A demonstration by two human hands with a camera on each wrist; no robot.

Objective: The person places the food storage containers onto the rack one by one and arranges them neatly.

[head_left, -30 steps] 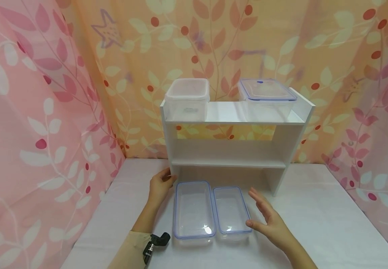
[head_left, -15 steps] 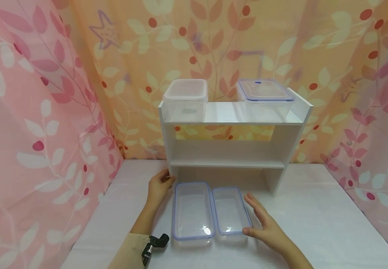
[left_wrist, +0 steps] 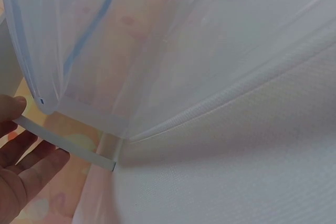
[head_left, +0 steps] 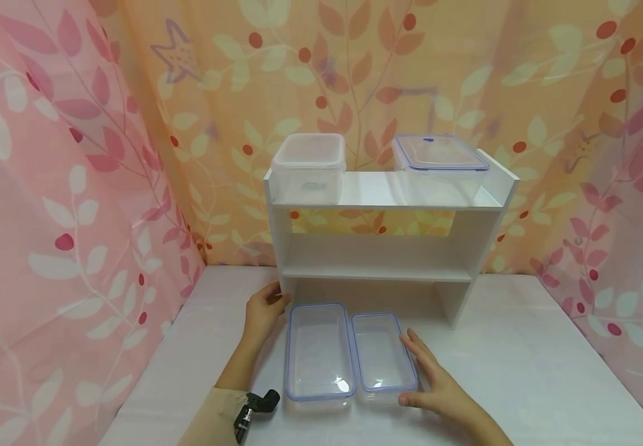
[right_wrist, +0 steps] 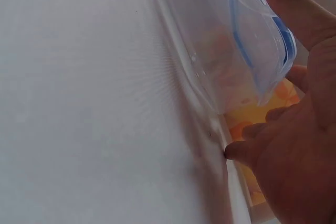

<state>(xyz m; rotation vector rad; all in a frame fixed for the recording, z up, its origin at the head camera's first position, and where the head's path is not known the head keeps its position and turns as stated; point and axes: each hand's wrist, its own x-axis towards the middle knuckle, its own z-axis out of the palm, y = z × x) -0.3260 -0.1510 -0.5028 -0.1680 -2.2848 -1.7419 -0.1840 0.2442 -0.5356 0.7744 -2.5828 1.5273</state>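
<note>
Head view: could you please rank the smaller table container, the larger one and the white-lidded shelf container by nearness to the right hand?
1. Smaller table container: just left.
2. Larger table container: further left.
3. White-lidded container: top shelf, left.

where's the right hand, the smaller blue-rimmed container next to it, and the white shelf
right hand [head_left: 441, 384]: head view, middle of the hand, behind the thumb
smaller blue-rimmed container [head_left: 384, 352]: head view, middle of its clear top
white shelf [head_left: 377, 255]: head view, bare surface of its middle board

Passage over containers [head_left: 321, 353] to middle shelf [head_left: 377, 255]
</note>
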